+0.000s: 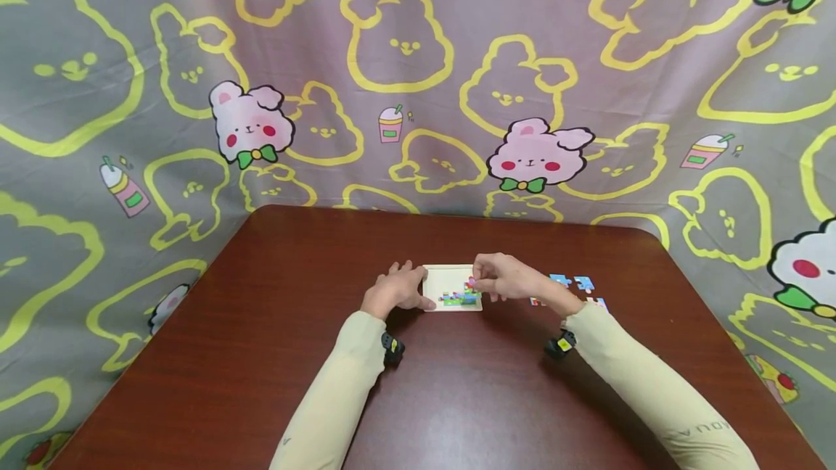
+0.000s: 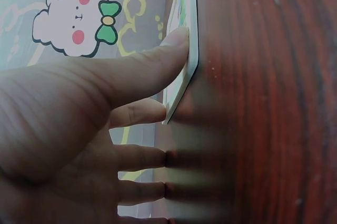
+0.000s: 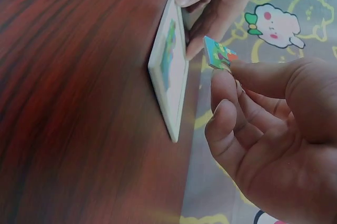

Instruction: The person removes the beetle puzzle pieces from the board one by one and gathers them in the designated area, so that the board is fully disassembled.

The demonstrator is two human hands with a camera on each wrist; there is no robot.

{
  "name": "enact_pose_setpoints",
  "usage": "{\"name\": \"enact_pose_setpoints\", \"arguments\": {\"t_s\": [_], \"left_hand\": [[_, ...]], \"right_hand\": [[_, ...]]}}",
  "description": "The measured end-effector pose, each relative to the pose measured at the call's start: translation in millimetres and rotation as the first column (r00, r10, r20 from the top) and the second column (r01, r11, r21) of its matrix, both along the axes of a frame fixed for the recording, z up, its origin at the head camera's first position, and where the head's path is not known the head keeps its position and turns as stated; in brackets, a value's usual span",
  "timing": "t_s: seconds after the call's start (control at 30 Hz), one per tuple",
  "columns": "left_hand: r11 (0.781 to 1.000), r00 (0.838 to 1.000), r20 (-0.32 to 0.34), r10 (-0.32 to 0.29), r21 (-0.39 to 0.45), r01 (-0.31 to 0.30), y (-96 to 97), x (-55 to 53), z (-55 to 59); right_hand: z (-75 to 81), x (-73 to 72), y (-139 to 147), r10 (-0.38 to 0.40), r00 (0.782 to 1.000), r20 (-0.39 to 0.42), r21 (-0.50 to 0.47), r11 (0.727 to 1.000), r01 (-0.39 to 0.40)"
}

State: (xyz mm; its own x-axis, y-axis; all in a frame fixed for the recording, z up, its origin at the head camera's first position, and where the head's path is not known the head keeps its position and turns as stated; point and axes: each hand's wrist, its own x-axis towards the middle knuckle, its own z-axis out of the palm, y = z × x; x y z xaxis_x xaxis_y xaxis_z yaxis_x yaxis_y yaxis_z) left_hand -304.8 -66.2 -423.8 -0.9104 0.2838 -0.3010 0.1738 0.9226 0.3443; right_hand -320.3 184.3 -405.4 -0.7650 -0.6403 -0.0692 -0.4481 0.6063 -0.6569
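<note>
A cream puzzle tray [image 1: 453, 267] lies on the table, with joined colourful puzzle pieces [image 1: 460, 299] along its near side. At its left end rests my left hand [image 1: 398, 289], thumb [image 2: 168, 50] on the rim and index fingertip touching the edge near another corner. The other left fingers are fairly straight, tips down on the table. My right hand [image 1: 509, 277] pinches a puzzle piece [image 3: 217, 54] between thumb and index finger, raised above the tray's right side. Green, blue and red print shows on that piece in the right wrist view.
Several loose puzzle pieces [image 1: 584, 284] lie right of the tray, partly hidden by the right forearm. The dark red-brown wooden table [image 1: 313, 252] has rounded far corners. A patterned cloth [image 1: 431, 158] hangs behind and at the sides.
</note>
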Motion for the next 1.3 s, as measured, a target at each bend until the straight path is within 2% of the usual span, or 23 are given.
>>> {"name": "enact_pose_setpoints", "arguments": {"t_s": [0.2, 0.57, 0.87, 1.3], "left_hand": [[1.000, 1.000, 0.006, -0.004, 0.001, 0.004, -1.3, 0.2, 0.5], [1.000, 1.000, 0.002, -0.007, 0.022, 0.007, 0.2, -1.3, 1.9], [1.000, 1.000, -0.006, -0.004, 0.015, 0.004, -1.7, 0.4, 0.3], [1.000, 1.000, -0.002, -0.009, 0.024, 0.009, -3.0, 3.5, 2.9]], "right_hand": [[-1.0, 4.6, 14.7, 0.023, 0.999, 0.023, 0.007, 1.000, -0.023], [2.4, 12.0, 47.3, -0.004, 1.000, 0.031, 0.041, 0.999, 0.003], [-4.3, 20.1, 74.7, -0.001, 0.999, 0.046, 0.059, 0.998, -0.001], [-10.2, 29.0, 102.6, 0.028, 0.986, 0.162, 0.123, 0.991, -0.049]]}}
